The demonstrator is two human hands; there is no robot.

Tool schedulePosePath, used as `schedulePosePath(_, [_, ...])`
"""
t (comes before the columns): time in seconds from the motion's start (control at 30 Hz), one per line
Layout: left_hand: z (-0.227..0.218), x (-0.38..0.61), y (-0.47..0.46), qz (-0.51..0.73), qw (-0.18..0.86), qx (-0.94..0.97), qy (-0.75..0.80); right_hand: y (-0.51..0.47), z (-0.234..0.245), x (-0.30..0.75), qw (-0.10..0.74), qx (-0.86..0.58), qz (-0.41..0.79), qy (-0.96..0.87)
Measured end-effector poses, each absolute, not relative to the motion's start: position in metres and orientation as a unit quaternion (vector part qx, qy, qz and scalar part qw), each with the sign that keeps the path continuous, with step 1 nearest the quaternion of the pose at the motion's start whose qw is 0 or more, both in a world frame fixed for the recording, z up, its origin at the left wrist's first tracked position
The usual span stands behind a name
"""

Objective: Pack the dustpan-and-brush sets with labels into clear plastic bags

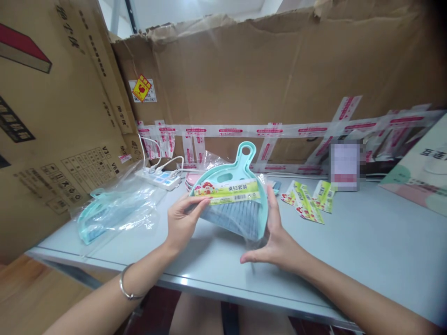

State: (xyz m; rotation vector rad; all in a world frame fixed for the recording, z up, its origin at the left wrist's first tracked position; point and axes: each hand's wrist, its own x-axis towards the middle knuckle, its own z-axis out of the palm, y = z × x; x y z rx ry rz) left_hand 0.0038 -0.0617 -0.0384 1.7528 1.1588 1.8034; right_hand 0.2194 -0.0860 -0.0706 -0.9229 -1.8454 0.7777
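Note:
A mint-green dustpan [241, 173] with a grey-blue bristled brush [232, 217] nested in it is held up above the table, wrapped in clear plastic. Across its front runs a yellow-green label card [240, 191] with a red mushroom cartoon. My left hand [183, 218] pinches the left end of the card and the pan's edge between thumb and fingers. On the other side, my right hand [275, 237] supports the pan's right edge, fingers behind it and thumb stretched out below.
A second bagged dustpan set [101, 218] lies at the left. Several loose label cards [307, 202] rest on the right of the grey table [366, 260]. A white power strip [160, 178] with cables stands behind, before large cardboard boxes [223, 83]. A blurred-out upright object [344, 165] is at the back right.

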Motion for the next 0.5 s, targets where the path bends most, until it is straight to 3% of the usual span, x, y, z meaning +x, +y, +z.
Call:
schedulePosePath(0.13, [-0.039,0.007,-0.06,0.658,0.184,0.599,0.417,-0.088,-0.073,0.214,0.436,-0.393,0.229,-0.776])
schedulePosePath(0.23, [-0.04,0.009,-0.06,0.667,0.172,0.593,0.416,-0.086,-0.072,0.209,0.479,-0.415,0.177,-0.753])
schedulePosePath(0.37, [-0.04,0.012,-0.062,0.66,0.176,0.604,0.411,-0.079,-0.065,0.207,0.567,-0.392,0.268,-0.673])
schedulePosePath(0.5, [-0.04,0.011,-0.063,0.633,0.234,0.623,0.396,-0.071,-0.062,0.213,0.599,-0.348,0.344,-0.633])
